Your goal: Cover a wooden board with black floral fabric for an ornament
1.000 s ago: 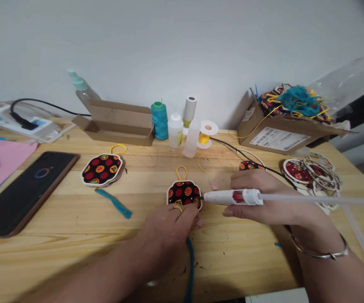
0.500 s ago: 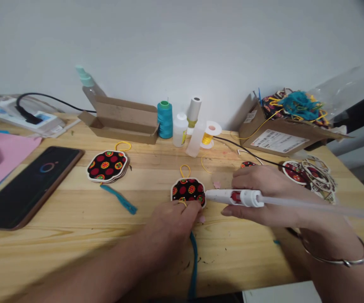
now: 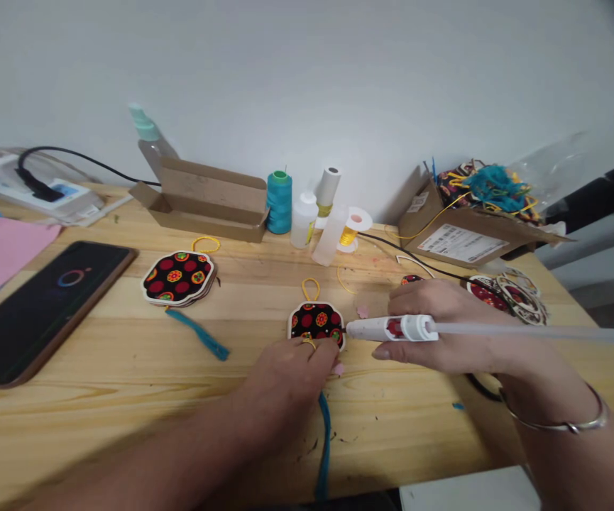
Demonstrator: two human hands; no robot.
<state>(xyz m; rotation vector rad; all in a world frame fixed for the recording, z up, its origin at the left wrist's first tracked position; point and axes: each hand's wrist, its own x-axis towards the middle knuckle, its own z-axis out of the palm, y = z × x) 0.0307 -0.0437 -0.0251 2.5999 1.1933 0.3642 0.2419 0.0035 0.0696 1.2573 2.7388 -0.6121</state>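
Note:
My left hand (image 3: 285, 380) pins a patterned pendant (image 3: 311, 317) to the table, its fingers covering the lower edge. The pendant has black fabric with red and orange motifs, a pale border and a yellow loop (image 3: 311, 287) on top. A teal tassel (image 3: 324, 447) trails from beneath my fingers toward the table's front. In my right hand (image 3: 458, 312) is a white hot glue gun (image 3: 373, 328), a long clear glue stick (image 3: 519, 332) running out of its back. The nozzle is at the pendant's right edge; whether it touches, I cannot tell. Small pink pieces (image 3: 363, 311) lie close by.
Left, a stack of similar pendants (image 3: 179, 277) lies beside a phone (image 3: 56, 305). Along the wall stand a narrow cardboard box (image 3: 205, 206), teal thread (image 3: 280, 202), bottles (image 3: 303, 220) and a yellow cord spool (image 3: 348, 234). A carton (image 3: 461, 238) and loose patterned pieces (image 3: 519, 298) sit right.
The view has shifted slightly. My left hand still presses the pendant, and my right hand keeps the glue gun at its right edge, with the nozzle angled slightly differently.

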